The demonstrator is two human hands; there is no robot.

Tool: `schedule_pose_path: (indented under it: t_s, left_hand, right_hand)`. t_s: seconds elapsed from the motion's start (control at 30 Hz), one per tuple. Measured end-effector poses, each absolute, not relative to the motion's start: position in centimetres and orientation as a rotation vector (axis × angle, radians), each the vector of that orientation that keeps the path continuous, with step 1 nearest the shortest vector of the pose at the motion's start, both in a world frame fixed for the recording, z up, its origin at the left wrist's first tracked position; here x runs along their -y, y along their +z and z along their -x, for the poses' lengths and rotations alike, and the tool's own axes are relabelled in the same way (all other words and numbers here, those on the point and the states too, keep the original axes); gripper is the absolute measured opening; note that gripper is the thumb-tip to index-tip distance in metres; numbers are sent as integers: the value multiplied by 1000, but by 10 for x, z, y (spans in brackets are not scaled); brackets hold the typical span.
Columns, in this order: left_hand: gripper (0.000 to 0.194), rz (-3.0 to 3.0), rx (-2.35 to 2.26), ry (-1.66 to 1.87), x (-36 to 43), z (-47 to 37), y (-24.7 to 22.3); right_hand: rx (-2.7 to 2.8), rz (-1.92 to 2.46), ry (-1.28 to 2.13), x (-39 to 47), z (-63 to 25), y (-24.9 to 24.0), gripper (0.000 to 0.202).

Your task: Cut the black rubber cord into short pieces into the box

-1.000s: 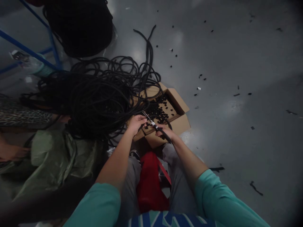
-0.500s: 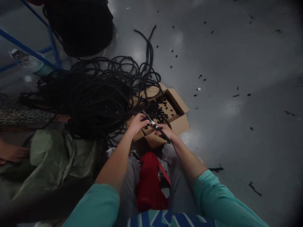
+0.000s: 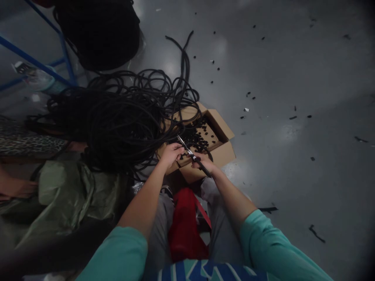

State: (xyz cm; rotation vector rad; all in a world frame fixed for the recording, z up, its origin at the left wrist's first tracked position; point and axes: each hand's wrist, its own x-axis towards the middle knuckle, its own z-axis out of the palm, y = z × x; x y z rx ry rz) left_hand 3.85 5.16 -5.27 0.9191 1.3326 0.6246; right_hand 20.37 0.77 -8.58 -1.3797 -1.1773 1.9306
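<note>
My right hand [image 3: 202,160] is closed around the black handles of a pair of shears [image 3: 189,151], whose thin silver blades point up and left over an open cardboard box [image 3: 224,155]. Just left of the blades, my left hand [image 3: 172,154] has its fingers pinched together on what looks like black cord; its end is mostly hidden by the fingers. Many small black cut pieces [image 3: 200,136] lie inside the box. A large tangle of black cord [image 3: 125,117] spreads left of the box, with some loops hanging over its rim.
A red stool or bin [image 3: 184,230] stands between my legs. Another person's hand [image 3: 17,187] rests at the left by green plastic sheeting [image 3: 73,191]. A blue metal frame [image 3: 66,58] and a big black bundle [image 3: 99,35] are behind. Black scraps dot the grey floor [image 3: 278,78].
My left hand's fingers have closed in slightly beside the shears. The shears' blades look closer together. The box and cord tangle stay in place.
</note>
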Motion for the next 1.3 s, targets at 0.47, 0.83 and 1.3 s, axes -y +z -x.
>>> schedule_pose_path:
  t_s: [0.47, 0.83, 1.3]
  left_hand:
    - [14, -898, -1378, 617, -58, -30, -57]
    - [22, -743, -1327, 765, -60, -31, -55]
    - [20, -818, -1359, 660, -57, -34, -51]
  right_hand:
    - [1024, 1528, 1944, -7, -201, -79, 43]
    - [911, 1403, 1969, -9, -209, -84, 52]
    - [1160, 1398, 2073, -10, -206, -85, 60]
